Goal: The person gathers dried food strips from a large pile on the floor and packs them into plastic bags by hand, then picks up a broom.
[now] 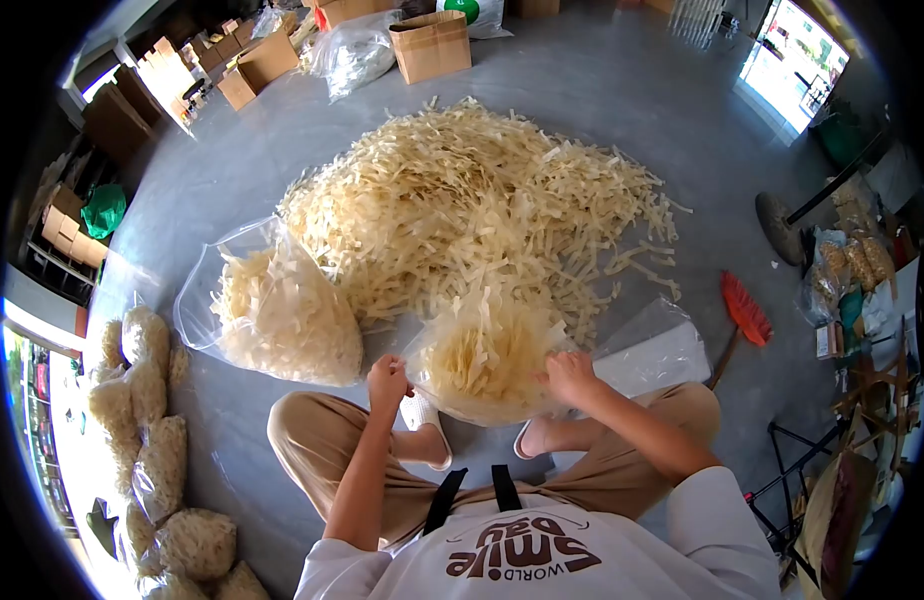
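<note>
A clear plastic bag [482,408] with pale yellow, ribbon-like strips [487,355] inside stands on the floor between my feet. Its left edge is pinched by my left hand [387,382], whose fingers are closed. My right hand [570,378] is closed on the opposite edge of the same bag, near the strips. Beyond the bag spreads a big loose heap of the same strips [422,190]. To the left, another clear bag [302,335] stuffed with strips leans against the heap, its mouth loose.
Flat clear plastic bags [662,355] lie by my right knee. A red brush head [747,308] on a stick and a round black stand base [779,228] are farther right. Several filled bags [162,470] line the left side. A cardboard box [431,47] stands behind the heap.
</note>
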### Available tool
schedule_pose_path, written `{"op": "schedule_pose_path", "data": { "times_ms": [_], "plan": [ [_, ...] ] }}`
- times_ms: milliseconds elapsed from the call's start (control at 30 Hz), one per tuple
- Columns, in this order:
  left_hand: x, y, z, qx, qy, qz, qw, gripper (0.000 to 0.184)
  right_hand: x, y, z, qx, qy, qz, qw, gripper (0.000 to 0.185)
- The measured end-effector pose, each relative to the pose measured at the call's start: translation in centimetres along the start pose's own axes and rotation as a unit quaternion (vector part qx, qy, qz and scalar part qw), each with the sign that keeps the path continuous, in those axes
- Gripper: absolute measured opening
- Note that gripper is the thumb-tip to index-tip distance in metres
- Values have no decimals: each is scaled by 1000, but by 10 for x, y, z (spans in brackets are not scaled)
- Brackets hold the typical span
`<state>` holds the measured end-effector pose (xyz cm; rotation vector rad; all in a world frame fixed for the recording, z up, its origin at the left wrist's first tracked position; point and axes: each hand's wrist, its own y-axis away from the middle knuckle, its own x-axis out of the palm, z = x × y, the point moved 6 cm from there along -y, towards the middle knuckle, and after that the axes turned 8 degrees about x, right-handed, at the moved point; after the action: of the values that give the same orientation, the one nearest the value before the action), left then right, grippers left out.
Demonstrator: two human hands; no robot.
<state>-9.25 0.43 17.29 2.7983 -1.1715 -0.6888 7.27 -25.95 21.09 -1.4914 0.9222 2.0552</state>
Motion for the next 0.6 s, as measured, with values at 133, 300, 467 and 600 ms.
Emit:
{"op": "schedule_pose_path", "data": {
  "times_ms": [133,300,467,600],
  "plan": [
    [3,4,-19,145,-308,14,940,27,-12,1,2,-18,-61,-19,998,31],
    [22,-9,-59,271,-437,1,858,42,-22,-18,-27,41,-220,-133,966,16],
    [38,-33,-54,166,-401,76,898,15,7,-32,-55,107,-36,-154,982,13],
    [20,-21,-55,226,-368,-14,902,12,9,-13,-60,115,-125,-130,977,10]
  ]
}}
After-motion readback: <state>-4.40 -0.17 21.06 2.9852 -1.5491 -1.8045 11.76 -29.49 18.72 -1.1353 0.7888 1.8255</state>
